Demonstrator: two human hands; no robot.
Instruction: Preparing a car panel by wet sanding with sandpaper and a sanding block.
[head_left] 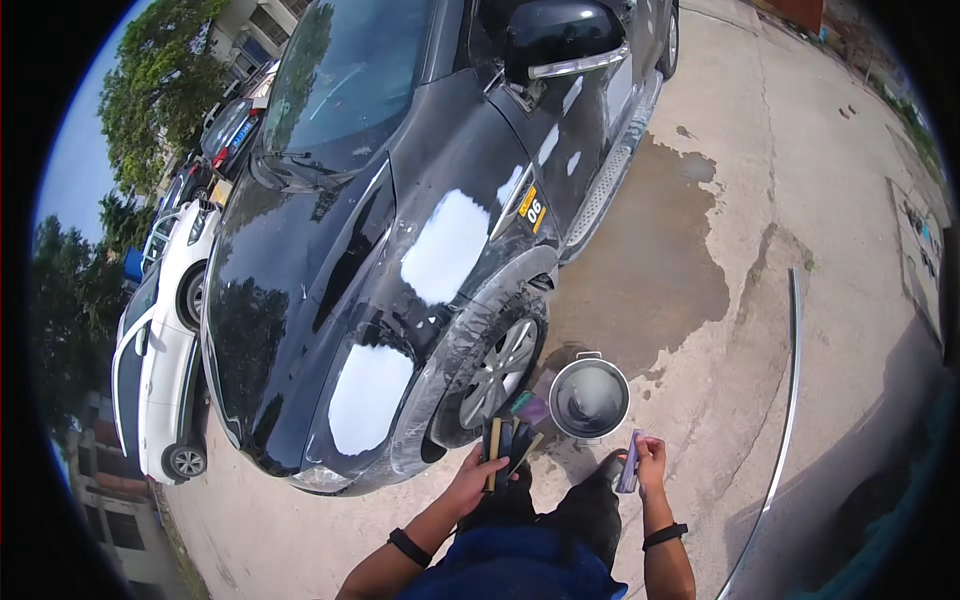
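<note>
My left hand [472, 482] is closed around a bunch of black and tan flat blocks [497, 446], which look like sanding blocks. Green and purple pieces [530, 405] show just beyond them; whether they are held too, I cannot tell. In my right hand [651, 464] is a narrow purple strip [628, 468], pinched upright; it may be folded sandpaper or a thin block. Ahead of me stands a black car [330, 260] with white patches [370, 398] on its scuffed front fender. A metal pot [552, 400] of greyish water sits on the ground between my hands, just past my feet.
The car's front wheel [500, 365] is left of the pot. Wet concrete [650, 270] spreads beside the car. A long metal strip [795, 350] lies on the right. A white car [165, 350] and other cars are parked at the left. The wing mirror [565, 38] juts out.
</note>
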